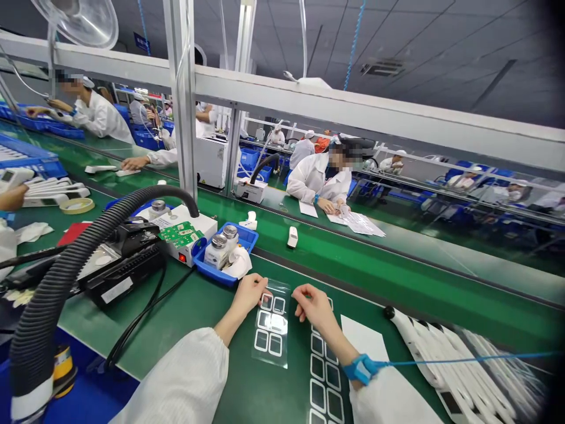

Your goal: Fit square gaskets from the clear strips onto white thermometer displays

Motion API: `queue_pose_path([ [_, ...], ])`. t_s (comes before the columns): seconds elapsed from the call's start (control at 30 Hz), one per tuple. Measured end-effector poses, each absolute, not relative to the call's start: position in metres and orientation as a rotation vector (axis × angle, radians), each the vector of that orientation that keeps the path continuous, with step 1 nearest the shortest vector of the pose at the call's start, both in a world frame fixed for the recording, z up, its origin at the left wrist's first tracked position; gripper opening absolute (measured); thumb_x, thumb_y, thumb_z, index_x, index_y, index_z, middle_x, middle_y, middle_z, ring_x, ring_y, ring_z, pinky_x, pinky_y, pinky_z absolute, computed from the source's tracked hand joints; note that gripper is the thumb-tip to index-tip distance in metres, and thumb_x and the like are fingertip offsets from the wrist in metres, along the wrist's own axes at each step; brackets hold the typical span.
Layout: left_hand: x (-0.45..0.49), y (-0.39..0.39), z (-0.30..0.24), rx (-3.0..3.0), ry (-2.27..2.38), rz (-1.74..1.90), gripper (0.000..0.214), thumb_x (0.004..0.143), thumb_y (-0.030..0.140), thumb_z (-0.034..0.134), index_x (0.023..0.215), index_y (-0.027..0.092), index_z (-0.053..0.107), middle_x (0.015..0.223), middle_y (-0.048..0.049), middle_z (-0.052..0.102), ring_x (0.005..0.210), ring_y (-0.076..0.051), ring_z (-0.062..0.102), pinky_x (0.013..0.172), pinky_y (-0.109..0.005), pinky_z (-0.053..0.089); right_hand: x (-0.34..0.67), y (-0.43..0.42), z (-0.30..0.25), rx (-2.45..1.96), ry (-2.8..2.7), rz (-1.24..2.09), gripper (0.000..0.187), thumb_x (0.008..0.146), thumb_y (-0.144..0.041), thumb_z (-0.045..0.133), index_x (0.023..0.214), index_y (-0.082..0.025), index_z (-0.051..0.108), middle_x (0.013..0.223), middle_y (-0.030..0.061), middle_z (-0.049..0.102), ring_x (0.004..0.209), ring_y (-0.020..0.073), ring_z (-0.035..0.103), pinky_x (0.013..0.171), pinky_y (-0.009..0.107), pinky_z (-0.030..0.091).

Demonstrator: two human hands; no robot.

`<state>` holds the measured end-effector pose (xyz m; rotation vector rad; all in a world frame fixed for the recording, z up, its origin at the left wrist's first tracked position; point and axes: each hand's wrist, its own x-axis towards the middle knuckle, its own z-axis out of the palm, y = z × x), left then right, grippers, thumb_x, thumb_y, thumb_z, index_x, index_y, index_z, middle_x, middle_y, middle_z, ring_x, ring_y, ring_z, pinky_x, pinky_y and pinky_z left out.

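My left hand [246, 294] rests on the upper left edge of a clear film sheet [270, 347] printed with rounded-square black-and-white frames. My right hand [312, 309] is just right of that sheet, with thumb and forefinger pinched close to its top edge. I cannot tell whether those fingers grip the film. A second strip of the same frames [324, 377] lies on the green bench under my right forearm. A blue strap [361, 369] circles my right wrist, and a blue cord runs from it to the right.
A blue tray [225, 254] holding bottles and a white roll stands beyond my hands. To the left are a white unit with green circuit boards [180, 234], a black machine [121, 259] and a thick ribbed black hose [39, 312]. White devices [454, 365] lie in a row at right. Co-workers sit across the bench.
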<state>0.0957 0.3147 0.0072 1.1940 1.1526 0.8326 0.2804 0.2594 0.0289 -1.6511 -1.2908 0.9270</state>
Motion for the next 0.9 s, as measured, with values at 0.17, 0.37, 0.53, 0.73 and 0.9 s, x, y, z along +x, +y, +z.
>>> queue_pose_path([
  [0.17, 0.095, 0.312, 0.009, 1.202, 1.167, 0.859, 0.025, 0.097, 0.034, 0.056, 0.085, 0.012, 0.060, 0.065, 0.0030, 0.061, 0.049, -0.009, 0.056, 0.047, -0.020, 0.047, 0.262, 0.248, 0.022, -1.548, -1.223, 0.940, 0.032, 0.074, -0.052, 0.061, 0.076, -0.021, 0.054, 0.046, -0.0028, 0.061, 0.034, 0.0137, 0.056, 0.036, 0.022, 0.044],
  [0.37, 0.094, 0.312, 0.006, 1.204, 1.143, 0.905, 0.025, 0.096, 0.034, 0.057, 0.086, 0.012, 0.061, 0.067, 0.0028, 0.060, 0.052, -0.009, 0.056, 0.050, -0.021, 0.049, 0.248, 0.244, 0.021, -1.518, -1.240, 0.923, 0.041, 0.072, -0.060, 0.063, 0.076, -0.019, 0.058, 0.049, 0.0013, 0.064, 0.041, 0.0159, 0.060, 0.044, 0.026, 0.051],
  [0.53, 0.092, 0.311, 0.003, 1.219, 1.119, 0.961, 0.027, 0.096, 0.036, 0.058, 0.083, 0.013, 0.060, 0.064, 0.0032, 0.060, 0.051, -0.010, 0.057, 0.050, -0.022, 0.048, 0.248, 0.246, 0.024, -1.524, -1.348, 0.857, 0.038, 0.077, -0.058, 0.060, 0.074, -0.019, 0.061, 0.047, 0.0001, 0.059, 0.039, 0.0170, 0.056, 0.042, 0.029, 0.048],
  [0.73, 0.090, 0.309, 0.003, 1.274, 1.074, 1.003, 0.035, 0.086, 0.048, 0.063, 0.072, 0.016, 0.055, 0.057, 0.0012, 0.062, 0.048, -0.013, 0.059, 0.045, -0.021, 0.043, 0.241, 0.224, 0.037, -1.461, -1.554, 0.519, 0.017, 0.081, -0.029, 0.061, 0.067, -0.021, 0.064, 0.082, 0.0040, 0.057, 0.069, 0.0174, 0.056, 0.064, 0.030, 0.047],
  [0.9, 0.089, 0.310, 0.002, 1.312, 1.069, 1.018, 0.047, 0.073, 0.065, 0.060, 0.073, 0.018, 0.054, 0.062, -0.0056, 0.069, 0.051, -0.018, 0.062, 0.040, -0.022, 0.041, 0.274, 0.201, 0.047, -1.634, -1.880, 0.020, 0.029, 0.098, -0.024, 0.040, 0.091, -0.022, 0.069, 0.094, 0.0061, 0.058, 0.081, 0.0171, 0.058, 0.073, 0.027, 0.047],
])
